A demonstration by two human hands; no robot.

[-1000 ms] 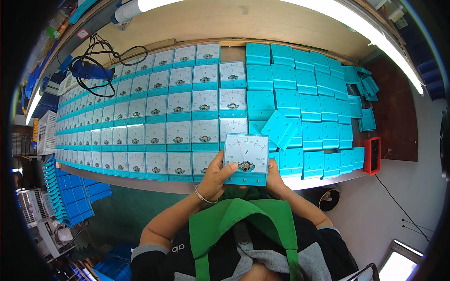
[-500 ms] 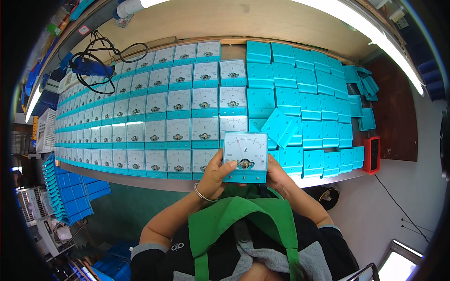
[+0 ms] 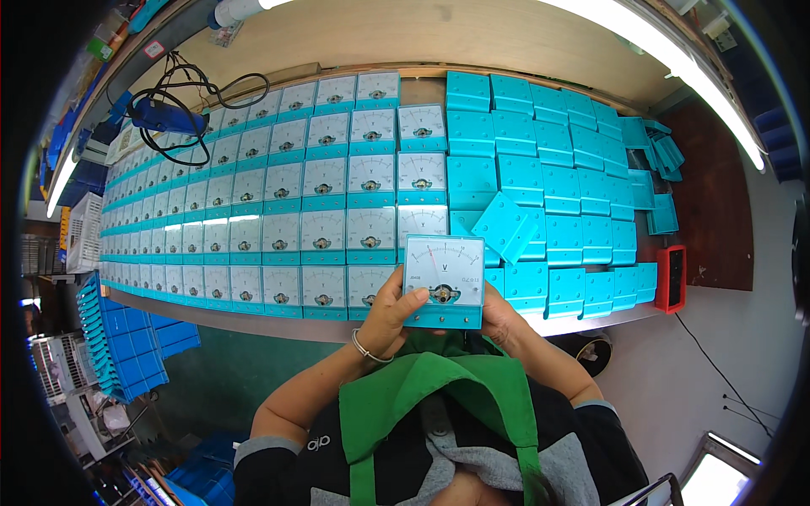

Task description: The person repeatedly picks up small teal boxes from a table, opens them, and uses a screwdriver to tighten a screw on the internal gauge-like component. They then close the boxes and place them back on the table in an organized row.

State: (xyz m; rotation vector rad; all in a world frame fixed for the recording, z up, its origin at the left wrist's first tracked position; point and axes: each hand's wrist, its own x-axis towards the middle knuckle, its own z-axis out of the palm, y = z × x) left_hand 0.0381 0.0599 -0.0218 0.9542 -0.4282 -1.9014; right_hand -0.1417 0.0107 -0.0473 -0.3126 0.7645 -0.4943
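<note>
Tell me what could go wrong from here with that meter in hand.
1. The meter, between the left hand and right hand, appears in the picture near the bench's front edge; a slipped grip might drop it.
2. The left thumb overlaps its front, so it could leave a smudge.
3. A teal housing lies askew on others just beyond; a bump might make it slide.

tube light (image 3: 662,49): lit | wood panel (image 3: 472,38): behind table (image 3: 253,327) | floor (image 3: 219,367): green
</note>
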